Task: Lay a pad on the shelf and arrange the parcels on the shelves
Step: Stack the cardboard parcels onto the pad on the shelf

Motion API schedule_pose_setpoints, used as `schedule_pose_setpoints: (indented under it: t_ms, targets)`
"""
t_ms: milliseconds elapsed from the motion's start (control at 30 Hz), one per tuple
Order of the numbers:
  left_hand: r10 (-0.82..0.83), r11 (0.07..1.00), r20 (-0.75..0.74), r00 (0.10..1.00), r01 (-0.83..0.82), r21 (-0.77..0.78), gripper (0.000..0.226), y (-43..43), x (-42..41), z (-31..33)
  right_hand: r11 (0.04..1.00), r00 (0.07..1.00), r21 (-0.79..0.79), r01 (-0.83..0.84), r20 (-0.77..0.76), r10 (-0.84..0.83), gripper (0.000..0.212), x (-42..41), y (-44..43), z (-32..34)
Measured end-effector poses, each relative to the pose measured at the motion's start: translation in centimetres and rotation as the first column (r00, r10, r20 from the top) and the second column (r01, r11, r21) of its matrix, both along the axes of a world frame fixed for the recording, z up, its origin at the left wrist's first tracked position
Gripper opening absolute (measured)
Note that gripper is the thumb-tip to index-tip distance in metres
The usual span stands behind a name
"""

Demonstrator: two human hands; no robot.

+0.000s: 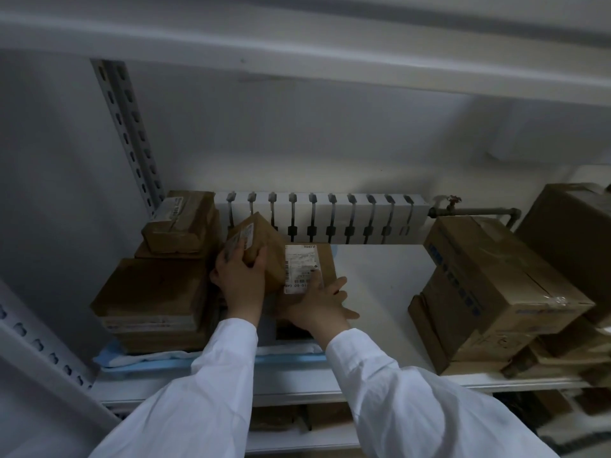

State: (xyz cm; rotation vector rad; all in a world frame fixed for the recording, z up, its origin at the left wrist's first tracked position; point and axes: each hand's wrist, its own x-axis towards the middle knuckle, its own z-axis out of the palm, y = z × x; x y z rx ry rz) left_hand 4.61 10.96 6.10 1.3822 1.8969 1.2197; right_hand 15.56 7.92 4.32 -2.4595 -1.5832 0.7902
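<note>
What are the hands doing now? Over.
Left hand grips small tilted parcel. Right hand flat on labelled parcel. Blue pad already laid. Box stack crowds left.

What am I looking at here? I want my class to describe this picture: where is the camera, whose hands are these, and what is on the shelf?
No machine here: a person in white sleeves wears one camera on the head, so the picture looks down at their own hands. The left hand grips a small tilted parcel. The right hand lies flat, fingers straight, on a labelled parcel. The white shelf carries, at the left, stacked parcels on a blue pad; larger boxes stand at the right.
</note>
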Motion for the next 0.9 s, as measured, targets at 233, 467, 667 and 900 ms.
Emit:
schedule_pose_setpoints:
  t_ms: [233,467,667,900]
  targets:
    - [-0.003,1.0,0.072,0.997,0.003,0.004,0.05,0.6,-0.4,-0.5,0.991,0.999,0.126,0.032,0.005,-0.033,0.119,0.6,0.4,-0.2]
    - [0.006,1.0,0.02,1.0,-0.006,0.013,0.05,1.0,-0.2,-0.7,0.992,1.0,0.126,0.015,0.006,-0.016,0.119,0.9,0.7,-0.1]
    - [-0.011,1.0,-0.018,1.0,0.012,0.019,0.049,0.9,0.0,-0.7,0.986,0.996,0.156,0.05,-0.086,-0.037,0.117,1.7,0.4,0.4]
    - [0.007,0.999,-0.092,0.996,-0.004,0.031,0.05,0.5,1.1,-1.0,0.983,0.989,0.172,0.068,-0.144,-0.043,0.116,2.6,0.4,0.6]
